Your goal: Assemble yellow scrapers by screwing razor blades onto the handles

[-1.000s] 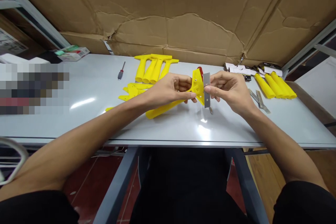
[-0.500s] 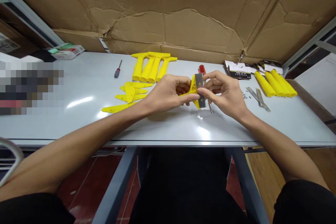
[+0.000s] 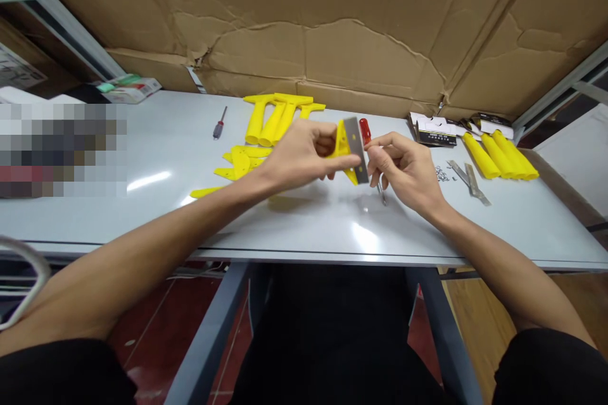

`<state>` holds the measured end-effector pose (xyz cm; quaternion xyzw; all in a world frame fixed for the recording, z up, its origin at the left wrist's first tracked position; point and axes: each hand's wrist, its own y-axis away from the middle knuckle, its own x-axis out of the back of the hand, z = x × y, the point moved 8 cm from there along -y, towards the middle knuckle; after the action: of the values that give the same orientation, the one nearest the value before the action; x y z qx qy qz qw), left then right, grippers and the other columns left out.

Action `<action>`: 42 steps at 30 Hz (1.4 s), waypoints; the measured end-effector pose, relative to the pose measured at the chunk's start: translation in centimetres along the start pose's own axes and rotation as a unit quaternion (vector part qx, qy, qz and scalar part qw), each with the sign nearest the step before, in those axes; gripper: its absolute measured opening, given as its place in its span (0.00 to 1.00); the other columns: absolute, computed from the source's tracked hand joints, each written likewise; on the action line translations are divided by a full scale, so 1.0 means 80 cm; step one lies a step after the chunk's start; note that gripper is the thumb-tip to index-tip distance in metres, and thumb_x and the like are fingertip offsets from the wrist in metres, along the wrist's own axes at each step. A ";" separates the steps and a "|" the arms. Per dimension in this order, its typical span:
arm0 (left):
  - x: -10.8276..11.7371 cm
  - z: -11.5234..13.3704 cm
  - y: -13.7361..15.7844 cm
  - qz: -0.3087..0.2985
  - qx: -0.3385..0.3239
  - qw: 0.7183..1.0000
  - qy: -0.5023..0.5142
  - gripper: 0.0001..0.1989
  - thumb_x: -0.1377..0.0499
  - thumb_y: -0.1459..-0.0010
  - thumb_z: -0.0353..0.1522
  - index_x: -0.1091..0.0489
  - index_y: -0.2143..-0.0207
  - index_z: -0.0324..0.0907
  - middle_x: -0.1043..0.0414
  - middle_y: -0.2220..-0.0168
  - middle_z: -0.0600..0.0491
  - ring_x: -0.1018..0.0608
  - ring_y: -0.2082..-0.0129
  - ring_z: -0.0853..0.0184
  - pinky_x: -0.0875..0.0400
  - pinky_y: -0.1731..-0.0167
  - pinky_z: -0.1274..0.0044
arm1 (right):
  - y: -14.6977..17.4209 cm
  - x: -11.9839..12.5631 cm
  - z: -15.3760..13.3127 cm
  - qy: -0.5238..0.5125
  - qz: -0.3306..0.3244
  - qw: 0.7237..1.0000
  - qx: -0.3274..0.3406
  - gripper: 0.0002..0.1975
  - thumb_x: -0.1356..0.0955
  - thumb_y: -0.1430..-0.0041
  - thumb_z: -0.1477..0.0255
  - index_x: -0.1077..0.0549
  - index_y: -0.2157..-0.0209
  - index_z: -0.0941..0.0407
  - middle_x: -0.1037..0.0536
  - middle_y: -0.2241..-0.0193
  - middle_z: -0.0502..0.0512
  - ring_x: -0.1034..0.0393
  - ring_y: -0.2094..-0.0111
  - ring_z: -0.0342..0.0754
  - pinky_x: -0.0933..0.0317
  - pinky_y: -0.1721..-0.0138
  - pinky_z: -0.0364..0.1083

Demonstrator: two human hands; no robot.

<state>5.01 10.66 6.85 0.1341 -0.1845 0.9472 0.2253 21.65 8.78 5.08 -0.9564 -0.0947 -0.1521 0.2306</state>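
My left hand [image 3: 301,155] is closed around a yellow plastic scraper [image 3: 340,142], its thumb pressed against the grey metal blade [image 3: 356,149]. The scraper is held above the table with the blade toward the right. My right hand [image 3: 411,168] is just right of the blade, thumb and forefinger pinched together; whatever is between them is too small to make out. Behind the right fingers a screwdriver with a red handle [image 3: 365,131] lies on the table, its shaft partly covered. Small screws [image 3: 443,173] lie in a cluster right of that hand.
Yellow T-shaped handles [image 3: 284,120] lie at the back, with flat yellow plates [image 3: 240,164] before them. A small screwdriver [image 3: 220,125] is farther left. Metal strips [image 3: 469,181] and yellow handles with cards [image 3: 503,155] lie right. A cardboard wall [image 3: 361,57] closes the back.
My right hand has let go of the blade and moved slightly right, its fingers now pinched. The left hand has tilted the scraper and raised it slightly.
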 end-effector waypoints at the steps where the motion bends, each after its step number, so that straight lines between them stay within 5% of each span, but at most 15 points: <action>1: 0.015 0.002 -0.002 0.024 0.003 1.000 0.011 0.20 0.24 0.47 0.46 0.22 0.67 0.39 0.24 0.75 0.54 0.27 0.79 0.72 0.35 0.78 0.77 | -0.001 0.004 0.001 0.008 0.011 1.000 0.000 0.22 0.30 0.32 0.51 0.24 0.59 0.58 0.22 0.74 0.50 0.29 0.78 0.38 0.36 0.75 0.40; 4: 0.068 0.006 -0.010 0.106 -0.011 0.994 0.025 0.18 0.25 0.44 0.44 0.19 0.62 0.38 0.25 0.76 0.55 0.29 0.80 0.74 0.36 0.77 0.77 | -0.002 0.008 -0.001 0.095 0.014 0.995 0.034 0.22 0.34 0.27 0.54 0.23 0.63 0.59 0.23 0.75 0.51 0.32 0.78 0.37 0.38 0.73 0.42; 7: 0.116 -0.003 -0.019 0.169 -0.012 0.985 0.031 0.16 0.23 0.49 0.44 0.19 0.66 0.44 0.24 0.75 0.57 0.30 0.79 0.73 0.38 0.77 0.75 | -0.002 -0.024 -0.007 0.241 -0.051 0.960 0.130 0.20 0.37 0.25 0.62 0.23 0.66 0.60 0.22 0.73 0.54 0.32 0.73 0.38 0.38 0.67 0.43; 12: 0.155 -0.029 -0.031 0.198 0.037 0.979 0.013 0.19 0.23 0.55 0.50 0.24 0.71 0.51 0.28 0.78 0.60 0.34 0.76 0.71 0.40 0.73 0.72 | 0.007 -0.171 -0.024 0.394 -0.245 0.812 0.354 0.15 0.38 0.28 0.76 0.23 0.48 0.61 0.21 0.46 0.62 0.29 0.48 0.51 0.34 0.49 0.51; 15: 0.162 -0.037 -0.034 0.191 0.043 0.981 -0.008 0.24 0.25 0.54 0.55 0.25 0.66 0.49 0.27 0.76 0.60 0.34 0.72 0.70 0.40 0.70 0.73 | -0.005 -0.254 -0.038 0.426 -0.292 0.757 0.399 0.22 0.45 0.23 0.75 0.29 0.38 0.65 0.27 0.38 0.66 0.33 0.40 0.54 0.36 0.42 0.53; 17: 0.163 -0.040 -0.035 0.180 0.044 0.982 -0.024 0.26 0.27 0.52 0.56 0.27 0.64 0.48 0.28 0.77 0.60 0.33 0.70 0.70 0.40 0.68 0.73 | -0.019 -0.289 -0.045 0.455 -0.299 0.742 0.392 0.24 0.48 0.23 0.77 0.31 0.36 0.65 0.24 0.43 0.65 0.34 0.40 0.54 0.36 0.42 0.52; 21: 0.166 -0.043 -0.037 0.171 0.041 0.984 -0.038 0.25 0.29 0.47 0.55 0.28 0.62 0.45 0.30 0.77 0.61 0.32 0.70 0.72 0.40 0.68 0.74 | -0.009 -0.313 -0.061 0.447 -0.330 0.699 0.450 0.23 0.47 0.25 0.80 0.22 0.54 0.61 0.20 0.61 0.61 0.35 0.40 0.54 0.39 0.44 0.52; 24: 0.165 -0.039 -0.037 0.180 0.030 0.983 -0.026 0.23 0.27 0.46 0.51 0.27 0.64 0.44 0.30 0.77 0.60 0.32 0.73 0.73 0.39 0.70 0.75 | 0.008 -0.295 -0.066 0.432 -0.326 0.705 0.458 0.24 0.48 0.25 0.80 0.21 0.57 0.62 0.22 0.68 0.61 0.32 0.47 0.54 0.39 0.52 0.52; 27: 0.156 -0.034 -0.034 0.189 0.019 0.982 0.010 0.20 0.25 0.48 0.45 0.25 0.68 0.41 0.29 0.77 0.57 0.31 0.77 0.73 0.37 0.75 0.74 | 0.021 -0.250 -0.070 0.409 -0.281 0.750 0.438 0.22 0.46 0.23 0.76 0.22 0.53 0.61 0.23 0.70 0.59 0.31 0.56 0.51 0.40 0.59 0.51; 31: 0.120 -0.025 -0.028 0.150 0.022 0.988 0.016 0.13 0.26 0.46 0.38 0.23 0.65 0.40 0.26 0.76 0.54 0.29 0.80 0.72 0.36 0.78 0.76 | 0.015 -0.138 -0.079 0.223 -0.196 0.883 0.363 0.11 0.34 0.28 0.70 0.22 0.50 0.58 0.20 0.62 0.55 0.28 0.60 0.44 0.34 0.58 0.47; 34: 0.082 -0.018 -0.021 0.094 0.046 0.994 -0.010 0.10 0.28 0.44 0.35 0.23 0.65 0.38 0.24 0.75 0.52 0.26 0.78 0.71 0.34 0.78 0.76 | -0.016 -0.038 -0.055 0.027 -0.123 0.973 0.191 0.11 0.29 0.31 0.70 0.23 0.49 0.54 0.19 0.55 0.53 0.23 0.60 0.41 0.28 0.57 0.44; 38: 0.039 -0.017 -0.014 0.023 0.075 0.997 -0.027 0.06 0.30 0.44 0.31 0.23 0.67 0.37 0.24 0.76 0.53 0.27 0.79 0.72 0.34 0.78 0.78 | -0.043 0.065 -0.016 -0.079 -0.001 0.993 0.090 0.17 0.24 0.38 0.68 0.21 0.48 0.53 0.19 0.58 0.54 0.21 0.61 0.43 0.27 0.60 0.45; 42: 0.018 -0.025 -0.013 -0.008 0.107 0.994 -0.036 0.06 0.31 0.44 0.30 0.24 0.69 0.38 0.25 0.77 0.54 0.28 0.80 0.74 0.35 0.79 0.79 | -0.051 0.093 0.016 -0.072 0.005 0.997 0.031 0.37 0.19 0.47 0.66 0.29 0.37 0.52 0.19 0.62 0.53 0.25 0.69 0.41 0.34 0.71 0.42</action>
<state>3.90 12.87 5.88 0.1930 -0.0893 0.9541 0.2108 27.91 13.82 8.15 -0.9576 -0.1111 -0.0789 0.2538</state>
